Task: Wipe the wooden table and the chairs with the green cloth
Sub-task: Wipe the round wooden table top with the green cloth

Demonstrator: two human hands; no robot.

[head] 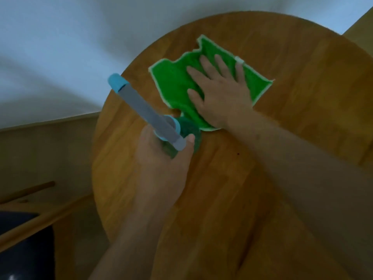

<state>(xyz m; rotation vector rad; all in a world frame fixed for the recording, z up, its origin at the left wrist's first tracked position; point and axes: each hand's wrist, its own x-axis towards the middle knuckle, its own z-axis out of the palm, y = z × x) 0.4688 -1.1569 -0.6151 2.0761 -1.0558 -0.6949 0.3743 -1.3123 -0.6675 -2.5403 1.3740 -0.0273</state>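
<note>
Your right hand (219,91) lies flat with fingers spread, pressing the green cloth (177,81) against the round wooden table (292,138) near its far edge. Your left hand (161,158) is closed around a green bottle (189,130) with a light-blue collar and a long grey spout, held just above the table beside the cloth's near corner. A wooden chair (30,215) stands at the lower left.

You're in a home dining corner: a round wooden table (252,178) under your hands, a wooden chair (30,215) with a dark seat cushion (24,249) to your left, pale plain walls (60,37) beyond.
</note>
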